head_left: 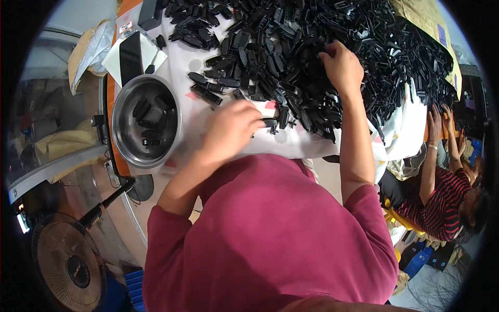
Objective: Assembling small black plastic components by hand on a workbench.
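Nearest the camera, a dark red shirt (270,234) fills the lower middle of the view, and both bare forearms are seen rising from it toward a table covered with a white cloth (306,145).

Left hand (231,130): curled over the cloth near the table's front edge, fingers bent inward. A small black plastic part (270,123) is pinched at the fingertips, with only its end showing beyond them.

Right hand (341,65): laid palm down on the near slope of a large heap of black plastic parts (332,47), fingers bent and pushed in among the pieces. Whether a piece is gripped cannot be told, since the fingertips are hidden by the heap.

To the left of the left hand, a round steel bowl (147,120) is set at the table's edge; a few black parts are seen lying in its bottom. Loose black pieces are scattered on the cloth between bowl and heap.

Below the bowl, off the table, a standing fan (67,265) is noted at floor level.

At the right rim, another person in a striped top (442,203) is seated, hands raised to the table's edge.

Farther back, a dark phone (130,57) is seen lying on white paper beyond the bowl.
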### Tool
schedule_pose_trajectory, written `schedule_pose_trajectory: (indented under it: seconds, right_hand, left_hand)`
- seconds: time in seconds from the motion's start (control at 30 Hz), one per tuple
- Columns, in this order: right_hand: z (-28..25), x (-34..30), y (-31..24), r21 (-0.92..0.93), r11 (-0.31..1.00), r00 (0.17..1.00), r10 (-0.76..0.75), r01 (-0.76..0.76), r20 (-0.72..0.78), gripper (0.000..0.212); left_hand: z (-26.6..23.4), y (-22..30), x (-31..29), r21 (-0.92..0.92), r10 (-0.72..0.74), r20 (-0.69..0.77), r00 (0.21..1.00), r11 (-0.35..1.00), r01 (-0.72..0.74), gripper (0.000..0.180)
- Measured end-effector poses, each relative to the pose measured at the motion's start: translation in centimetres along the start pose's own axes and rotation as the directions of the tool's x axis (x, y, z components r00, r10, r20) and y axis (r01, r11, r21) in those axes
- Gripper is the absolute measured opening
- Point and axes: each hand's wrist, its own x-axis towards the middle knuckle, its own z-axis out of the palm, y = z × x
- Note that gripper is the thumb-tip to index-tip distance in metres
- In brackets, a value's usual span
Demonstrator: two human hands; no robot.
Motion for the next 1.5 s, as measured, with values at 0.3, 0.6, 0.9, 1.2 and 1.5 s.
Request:
schedule_pose_trajectory:
  seconds: [0.3,0.6,0.9,1.2,1.5]
  right_hand:
    - [-2.6,-4.1,-3.1,0.594,0.8,0.994,-0.025,0.085,-0.109,0.019]
    - [-3.0,-9.7,-6.5,0.898,0.427,0.934,-0.352,0.105,0.058,0.024]
    - [-2.7,-9.6,-5.7,0.784,0.478,0.909,-0.328,0.395,-0.258,0.031]
    - [-3.3,-9.0,-5.4,0.744,0.41,0.797,-0.542,0.527,-0.266,0.034]
    - [-3.9,-9.0,-4.7,0.543,0.5,0.716,-0.624,0.675,-0.314,0.04]
  left_hand:
    - [2.3,-1.4,0.5,-0.682,-0.215,0.067,0.974,0.703,0.202,0.016]
    - [-0.7,2.5,1.2,-0.928,-0.307,-0.108,0.946,0.371,0.014,0.022]
    - [-1.0,2.4,1.1,-0.883,-0.215,-0.071,0.974,0.468,0.038,0.034]
    - [-1.1,2.5,1.0,-0.884,-0.227,-0.111,0.968,0.467,0.009,0.033]
    - [-3.9,2.7,1.4,-0.12,0.221,-0.269,0.937,0.958,-0.261,0.023]
